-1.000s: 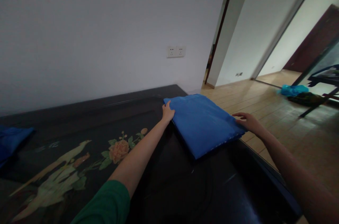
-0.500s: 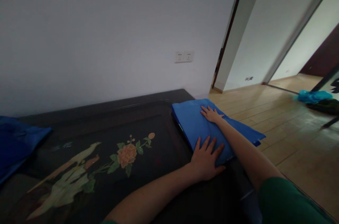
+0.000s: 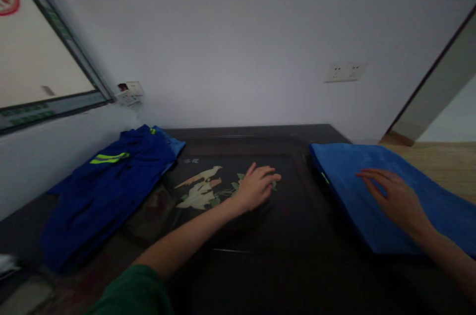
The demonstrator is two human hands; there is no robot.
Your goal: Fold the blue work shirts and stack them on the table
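Neither of your hands has a grip on anything: both lie flat with the fingers spread, pinching nothing. Your right hand rests palm-down on the folded blue cloth, near the middle of its top face, fingers pointing toward the wall. Your left hand is well apart from that cloth, out over the middle of the worktop, its palm down on the painted panel and its fingertips just past the flower design.

The worktop is the largest thing here, dark and glossy, running from the wall toward you. On its left end lies a rumpled dark blue work garment with yellow-green reflective stripes, spread loosely from the back corner toward the near edge. The folded blue cloth sits at the opposite, right end, a neat flat rectangle whose right part overhangs the edge above the wooden floor. Between the two, the inlaid picture of pale birds and leaves shows just beside your left hand, partly covered by it. A small green tag peeks from the cloth's left edge, well left of your right hand.
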